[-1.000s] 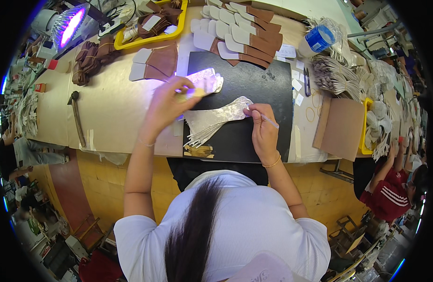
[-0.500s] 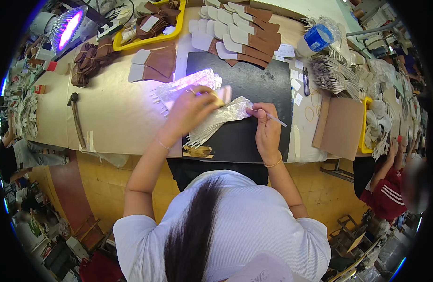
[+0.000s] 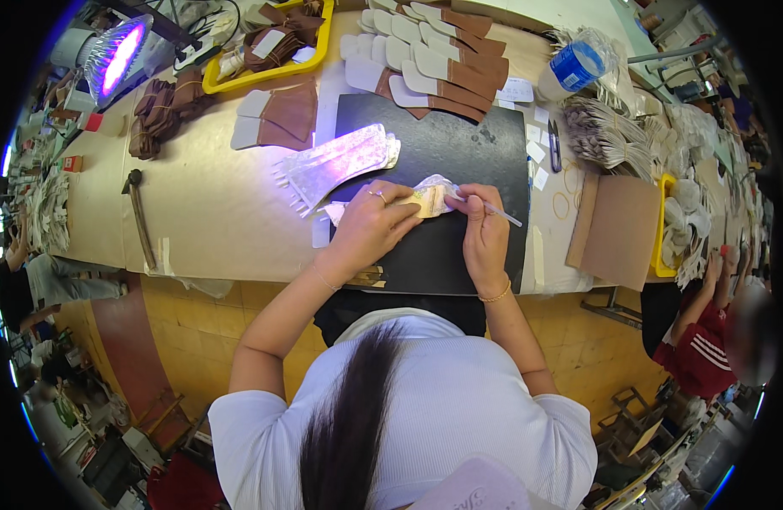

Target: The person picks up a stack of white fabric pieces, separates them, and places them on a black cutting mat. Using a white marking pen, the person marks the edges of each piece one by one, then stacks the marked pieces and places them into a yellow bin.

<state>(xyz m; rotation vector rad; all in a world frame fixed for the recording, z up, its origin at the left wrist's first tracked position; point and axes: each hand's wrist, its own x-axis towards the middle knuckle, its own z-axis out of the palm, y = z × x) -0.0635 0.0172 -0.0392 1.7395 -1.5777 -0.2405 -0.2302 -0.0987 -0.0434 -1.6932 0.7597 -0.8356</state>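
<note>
My left hand lies over a pale, glove-shaped piece on the black mat, its fingers pressing a small yellow pad onto it. My fingers cover much of this piece. At the piece's right end, my right hand pinches a thin whitish stick, which points away to the right. Just beyond my left hand, more pale glove-shaped pieces with finger-like strips lie stacked, lit violet-white by a lamp.
Brown-and-white leather pieces lie in rows at the back. A yellow tray holds brown bundles. A hammer rests at left; black snips, a blue-labelled tub and a cardboard box are at right. A person in red sits far right.
My left hand has moved down and right off the stack's edge, bringing the yellow pad onto the piece by my right hand. My right hand has barely moved.
</note>
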